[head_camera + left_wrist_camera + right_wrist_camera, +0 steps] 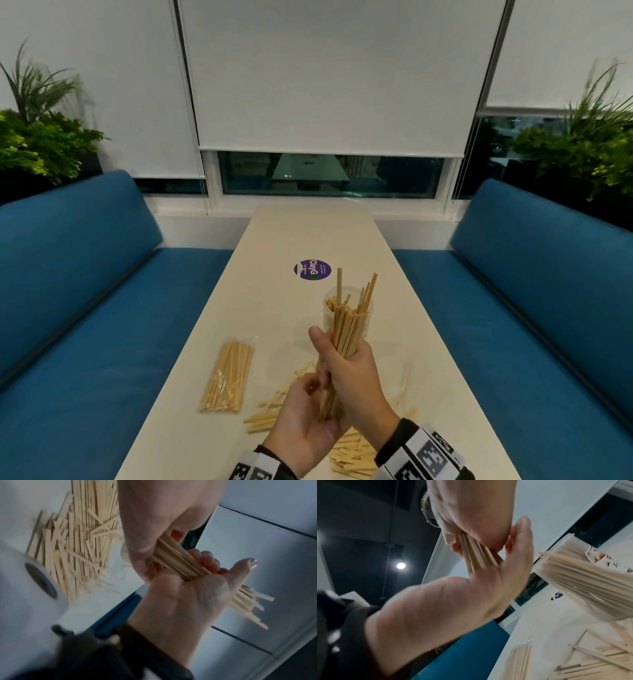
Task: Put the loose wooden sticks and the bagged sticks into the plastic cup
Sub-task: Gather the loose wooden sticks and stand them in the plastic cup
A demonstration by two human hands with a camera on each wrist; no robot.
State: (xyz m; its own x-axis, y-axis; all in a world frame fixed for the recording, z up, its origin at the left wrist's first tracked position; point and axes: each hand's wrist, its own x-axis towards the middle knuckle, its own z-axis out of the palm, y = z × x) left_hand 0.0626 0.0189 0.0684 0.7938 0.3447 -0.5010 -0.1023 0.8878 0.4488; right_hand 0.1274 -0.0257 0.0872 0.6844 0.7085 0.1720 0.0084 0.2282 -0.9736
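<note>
White table (274, 308), bagged sticks (226, 377), loose sticks (352, 455), plastic cup (363, 310), purple sticker (312, 269)

I can read one label for certain: a round purple sticker (312, 270) on the table (274, 240), beyond the cup (346, 301), says "ClayGo" in white letters, turned sideways from my view. The smaller line beside it is too tiny for me to read. My wrist bands (424, 455) carry black-and-white square code markers, no letters.

Right hand (352, 373) fisted, left hand (305, 421) cupped below
</note>
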